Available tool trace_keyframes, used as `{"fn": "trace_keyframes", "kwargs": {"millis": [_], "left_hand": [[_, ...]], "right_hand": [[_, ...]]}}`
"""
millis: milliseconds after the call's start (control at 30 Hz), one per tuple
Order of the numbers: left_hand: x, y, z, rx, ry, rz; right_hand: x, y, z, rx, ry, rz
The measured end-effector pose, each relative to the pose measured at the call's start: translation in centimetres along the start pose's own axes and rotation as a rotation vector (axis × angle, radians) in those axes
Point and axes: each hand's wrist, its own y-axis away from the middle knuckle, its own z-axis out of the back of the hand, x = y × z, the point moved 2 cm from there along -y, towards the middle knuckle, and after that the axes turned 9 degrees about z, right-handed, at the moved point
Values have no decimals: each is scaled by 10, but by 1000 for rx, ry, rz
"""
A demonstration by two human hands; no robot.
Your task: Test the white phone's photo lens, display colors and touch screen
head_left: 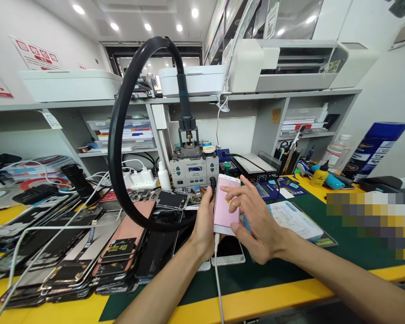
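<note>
A white smartphone (pixel 227 209) with a lit pink screen is held upright in my left hand (pixel 204 222), which grips it along its left side. A white charging cable (pixel 217 274) runs from the phone's lower end toward the front edge. Over the screen's right side is my right hand (pixel 253 220), its fingers spread and bent, with fingertips at or just above the glass; contact cannot be made out for each finger. Beneath the hands, another white-framed phone (pixel 227 252) lies on the green mat (pixel 273 274), partly covered.
Stacks of phone screens and housings (pixel 118 256) fill the left side. A hot-air station (pixel 194 171) stands behind, its thick black hose (pixel 113 135) arching on the left. To the right lie a stack of papers (pixel 293 220), a yellow bottle (pixel 320 174) and a blue can (pixel 374 150).
</note>
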Motion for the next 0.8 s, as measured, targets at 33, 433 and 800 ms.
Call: {"fn": "trace_keyframes", "kwargs": {"millis": [33, 433, 800], "left_hand": [[0, 0, 0, 1, -1, 3], [1, 0, 3, 43, -7, 14], [-1, 2, 0, 24, 11, 22]], "right_hand": [[0, 0, 0, -4, -4, -2], [-5, 0, -1, -45, -33, -14], [-8, 1, 3, -116, 16, -26]]}}
